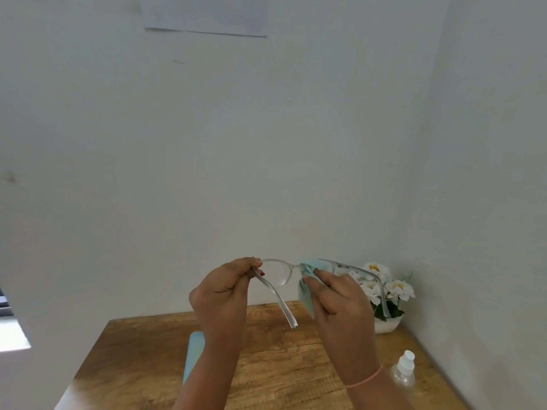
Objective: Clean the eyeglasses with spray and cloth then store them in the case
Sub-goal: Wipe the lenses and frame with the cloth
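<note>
Clear-framed eyeglasses (278, 272) are held up in front of the wall, temples unfolded toward me. My left hand (222, 294) pinches the frame at its left hinge. My right hand (337, 303) presses a light teal cloth (307, 279) around the right lens, which the cloth hides. A small clear spray bottle (404, 369) with a white cap stands on the wooden table (281, 359) at the right. A light blue case (194, 353) lies on the table under my left forearm, partly hidden.
A white pot of white and yellow flowers (384, 294) sits in the table's back right corner against the walls. A sheet of paper (207, 13) hangs on the wall above. The table's left edge runs diagonally at the lower left.
</note>
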